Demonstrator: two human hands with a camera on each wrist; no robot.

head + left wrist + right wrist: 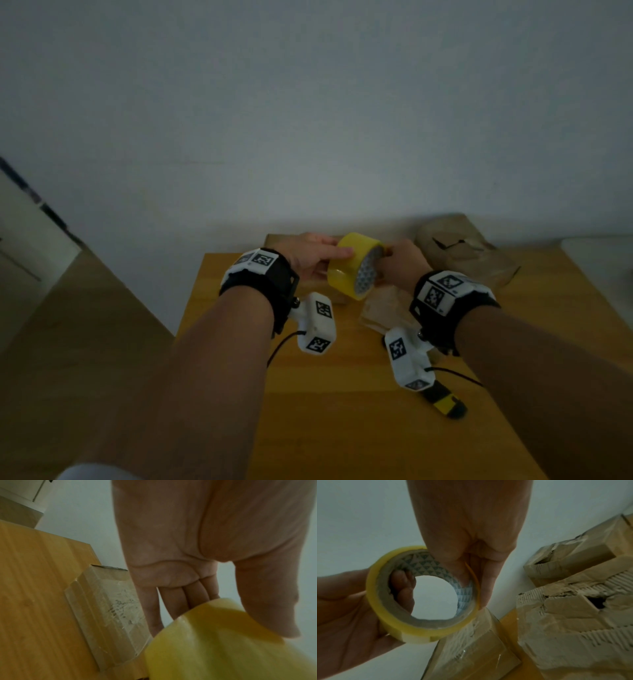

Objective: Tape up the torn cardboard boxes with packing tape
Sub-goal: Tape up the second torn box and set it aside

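The left hand [342, 608] grips the glossy yellow roll of packing tape [354, 265] with fingers hooked through its patterned cardboard core, while the right hand [400, 262] pinches the roll's rim at three o'clock, probably the free tape end. If that thin film slips, it will likely snap back and reseal, or crease onto itself. The roll is held above the wooden table [342, 394]; a flat tape-covered box [109, 609] lies beneath, and crumpled, torn corrugated boxes [573, 615] sit at two o'clock.
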